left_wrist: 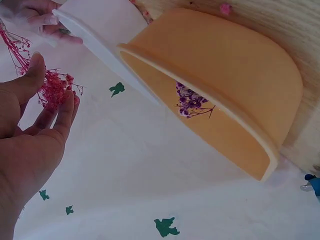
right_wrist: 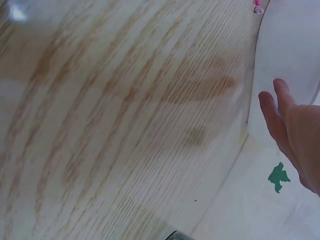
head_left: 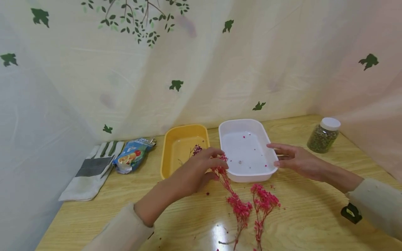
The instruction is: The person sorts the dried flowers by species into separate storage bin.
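In the head view my left hand (head_left: 196, 170) pinches a sprig of pink dried flowers (head_left: 222, 162) beside the white tray's near left corner. In the left wrist view, thumb and fingers close round its pink flower head (left_wrist: 55, 89). My right hand (head_left: 298, 162) rests at the right rim of the white tray (head_left: 248, 176), its fingers fairly straight. Small pink and dark bits lie in that tray. Left of it stands a yellow tray (head_left: 185, 129), where a purple flower sprig (left_wrist: 190, 100) shows. Two more pink flower sprigs (head_left: 240, 207) (head_left: 263, 200) lie on the table in front.
Far left lie grey and white work gloves (head_left: 94, 169) and a blue food pouch (head_left: 133, 155) with a clip. A white-lidded jar (head_left: 323, 136) of dried bits stands at the right. Flower crumbs dot the wooden table (head_left: 314, 216). A pale curtain (head_left: 204, 69) hangs behind.
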